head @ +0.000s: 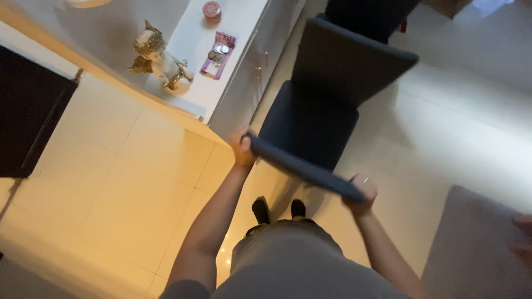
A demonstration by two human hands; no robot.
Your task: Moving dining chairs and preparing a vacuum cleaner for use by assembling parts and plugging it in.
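Home interior: tiled floor (111, 182), white cabinet (194, 61) with cherub figurine (158, 58), upholstered chair (327, 94)

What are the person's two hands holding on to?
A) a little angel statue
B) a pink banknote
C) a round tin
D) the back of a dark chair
D: the left hand and right hand each grip one end of the dark chair backrest's top edge.

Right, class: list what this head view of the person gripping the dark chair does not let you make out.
- Chair legs: hidden under its seat.
- Left hand and right hand fingertips: wrapped behind the backrest top.
- Object at the right edge: cut off and blurred.
- Coins on the white cabinet: too small to tell apart.
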